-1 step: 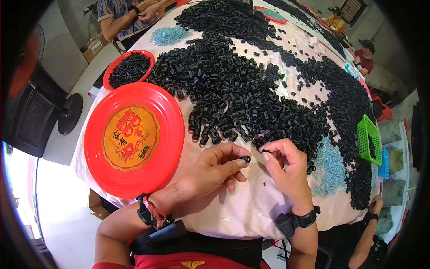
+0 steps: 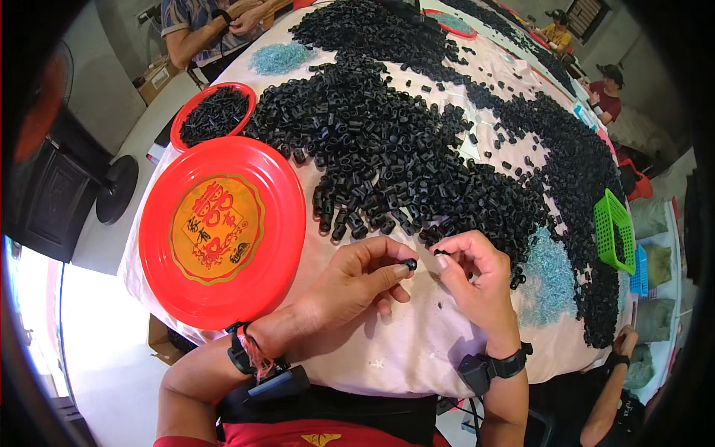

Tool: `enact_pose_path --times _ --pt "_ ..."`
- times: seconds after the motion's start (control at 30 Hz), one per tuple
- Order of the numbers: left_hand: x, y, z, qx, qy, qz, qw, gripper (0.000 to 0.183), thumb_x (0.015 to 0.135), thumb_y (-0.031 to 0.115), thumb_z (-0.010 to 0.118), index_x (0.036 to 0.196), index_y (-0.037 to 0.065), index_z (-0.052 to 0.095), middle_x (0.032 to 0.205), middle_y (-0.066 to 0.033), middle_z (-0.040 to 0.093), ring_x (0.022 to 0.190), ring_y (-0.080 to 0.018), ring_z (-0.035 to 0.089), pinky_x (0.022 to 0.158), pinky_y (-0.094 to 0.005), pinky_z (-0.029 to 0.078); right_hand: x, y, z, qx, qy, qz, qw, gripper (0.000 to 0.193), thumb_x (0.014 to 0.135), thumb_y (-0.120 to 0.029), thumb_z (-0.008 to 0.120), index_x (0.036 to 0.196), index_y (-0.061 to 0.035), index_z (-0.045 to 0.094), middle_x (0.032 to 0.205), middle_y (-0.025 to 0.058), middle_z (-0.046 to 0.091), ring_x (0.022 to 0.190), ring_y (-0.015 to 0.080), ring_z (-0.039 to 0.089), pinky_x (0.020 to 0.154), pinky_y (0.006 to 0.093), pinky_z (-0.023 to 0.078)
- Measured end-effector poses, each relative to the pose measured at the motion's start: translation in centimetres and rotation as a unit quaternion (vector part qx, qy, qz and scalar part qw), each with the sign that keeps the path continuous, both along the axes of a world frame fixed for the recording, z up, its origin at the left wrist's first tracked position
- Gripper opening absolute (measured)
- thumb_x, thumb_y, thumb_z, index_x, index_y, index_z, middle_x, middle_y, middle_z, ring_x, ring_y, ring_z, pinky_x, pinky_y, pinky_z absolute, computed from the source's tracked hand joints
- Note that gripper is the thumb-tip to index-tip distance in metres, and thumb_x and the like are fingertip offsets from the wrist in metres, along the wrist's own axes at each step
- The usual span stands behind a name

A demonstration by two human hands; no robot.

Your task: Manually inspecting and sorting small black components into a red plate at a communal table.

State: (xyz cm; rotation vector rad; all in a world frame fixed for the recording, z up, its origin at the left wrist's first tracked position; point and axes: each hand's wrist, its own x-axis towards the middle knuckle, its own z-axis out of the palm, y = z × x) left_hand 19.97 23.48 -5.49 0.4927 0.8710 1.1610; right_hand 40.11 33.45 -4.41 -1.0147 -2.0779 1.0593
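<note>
My left hand point(image 2: 365, 274) is closed, pinching a small black hollow plastic piece point(image 2: 409, 264) between thumb and fingers, its round end facing right. My right hand point(image 2: 477, 279) is closed too. Between its thumb and forefinger shows a bit of a small black part point(image 2: 441, 252), mostly covered by the fingertips. A short gap separates the two hands, low over the pink tablecloth point(image 2: 413, 350). Just beyond them spreads a large heap of black hollow plastic pieces point(image 2: 387, 149). At my left lies a big red plate point(image 2: 287, 201) with a yellow printed middle.
Behind the plate, a smaller red dish point(image 2: 252, 100) holds thin black parts point(image 2: 216, 115). Piles of small clear bluish pieces point(image 2: 547, 276) lie at right and far left. A green basket point(image 2: 612, 231) stands at the right edge. Other people sit around the table; one forearm point(image 2: 607, 395) reaches in at lower right.
</note>
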Motion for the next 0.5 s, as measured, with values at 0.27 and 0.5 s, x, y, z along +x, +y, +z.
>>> enact_pose_path --times 0.27,0.5 --pt "0.3 0.5 0.3 0.023 0.059 -0.014 0.998 0.020 0.106 0.011 0.061 0.123 0.001 0.063 0.105 -0.0024 0.066 0.085 -0.0076 0.064 0.066 -0.0217 0.052 -0.2 -0.2 0.1 0.048 0.059 0.088 0.993 0.018 0.094 0.002 0.068 0.111 -0.0014 0.073 0.086 -0.0001 0.066 0.068 0.0010 0.053 0.058 0.0192 0.041" --pt "0.1 0.8 -1.0 0.072 0.090 -0.021 0.993 0.021 0.105 0.013 0.062 0.123 0.001 0.063 0.099 -0.0012 0.067 0.084 -0.0061 0.064 0.067 -0.0212 0.053 -0.3 -0.9 0.0 -0.090 0.096 0.049 0.990 0.014 0.094 0.003 0.069 0.106 -0.0002 0.074 0.088 0.0016 0.067 0.067 0.0031 0.054 0.059 0.0196 0.042"
